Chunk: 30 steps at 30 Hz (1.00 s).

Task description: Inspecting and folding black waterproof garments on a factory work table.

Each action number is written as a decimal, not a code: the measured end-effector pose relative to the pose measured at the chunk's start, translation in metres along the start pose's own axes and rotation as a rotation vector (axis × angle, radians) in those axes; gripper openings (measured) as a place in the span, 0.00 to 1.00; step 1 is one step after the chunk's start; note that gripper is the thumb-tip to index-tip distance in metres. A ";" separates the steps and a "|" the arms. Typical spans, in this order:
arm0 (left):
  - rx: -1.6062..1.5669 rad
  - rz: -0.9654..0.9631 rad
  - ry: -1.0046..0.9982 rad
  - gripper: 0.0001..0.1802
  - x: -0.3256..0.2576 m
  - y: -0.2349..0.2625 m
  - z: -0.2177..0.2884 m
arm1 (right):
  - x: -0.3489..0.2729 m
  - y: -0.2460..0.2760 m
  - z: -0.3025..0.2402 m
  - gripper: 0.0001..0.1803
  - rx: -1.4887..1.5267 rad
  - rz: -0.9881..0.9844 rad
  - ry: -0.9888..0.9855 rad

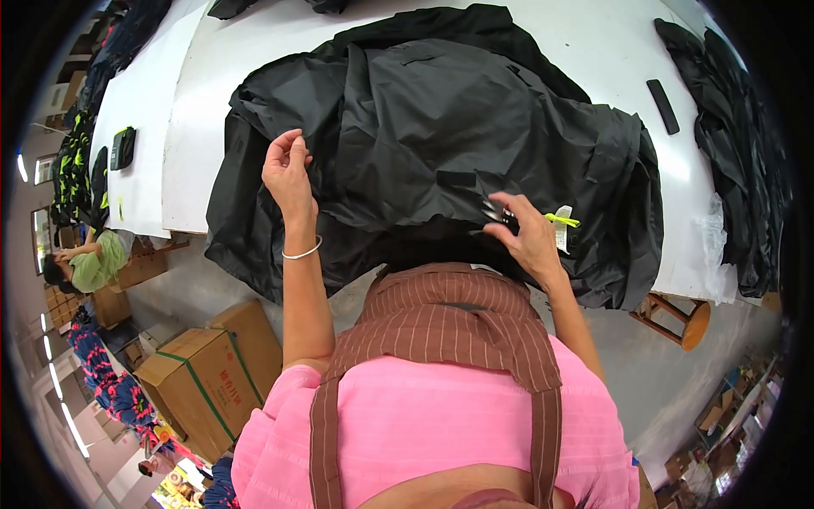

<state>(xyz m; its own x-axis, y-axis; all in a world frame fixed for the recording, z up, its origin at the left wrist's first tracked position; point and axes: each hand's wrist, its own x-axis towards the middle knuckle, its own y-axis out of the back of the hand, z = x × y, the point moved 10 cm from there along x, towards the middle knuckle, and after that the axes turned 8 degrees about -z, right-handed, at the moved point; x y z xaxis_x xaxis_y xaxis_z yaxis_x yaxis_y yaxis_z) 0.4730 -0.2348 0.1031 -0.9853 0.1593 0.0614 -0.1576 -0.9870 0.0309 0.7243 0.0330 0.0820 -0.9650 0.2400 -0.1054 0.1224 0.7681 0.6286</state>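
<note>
A big black jacket [441, 144] lies spread over the white surface [195, 127], filling the middle of the frame, its near edge hanging over toward the person. The left hand [287, 170], left of centre, has its fingers pressed together, pinching a bit of the fabric at the jacket's left side; a thin bangle [302, 251] circles the wrist. The right hand [527, 233], just right of centre, rests on the jacket's lower edge and grips small snips [495, 214], their tips pointing left. Just beside that hand a white tag [563, 227] with a yellow-green tie hangs on the jacket. At the upper right, a dark bar [663, 106] lies on the surface near more black garments [733, 144]. Cardboard boxes [208, 373] stand on the floor at the lower left.
</note>
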 end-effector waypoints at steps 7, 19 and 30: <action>0.105 -0.246 0.014 0.06 -0.015 -0.045 -0.012 | 0.024 0.009 -0.003 0.16 -0.097 0.179 0.040; -0.082 -0.456 0.261 0.11 -0.042 -0.083 -0.006 | 0.025 -0.005 0.046 0.16 0.017 0.144 -0.203; -0.264 -1.156 1.160 0.23 -0.205 -0.147 -0.085 | 0.013 -0.025 0.012 0.18 0.057 -0.193 -0.004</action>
<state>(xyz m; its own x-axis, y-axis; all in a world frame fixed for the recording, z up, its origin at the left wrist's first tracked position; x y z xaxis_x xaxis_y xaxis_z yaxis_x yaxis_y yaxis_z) 0.6929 -0.1240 0.0006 0.1504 0.7829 -0.6037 -0.6801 -0.3612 -0.6380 0.7116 0.0237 0.0556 -0.9709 0.0873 -0.2229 -0.0518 0.8325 0.5516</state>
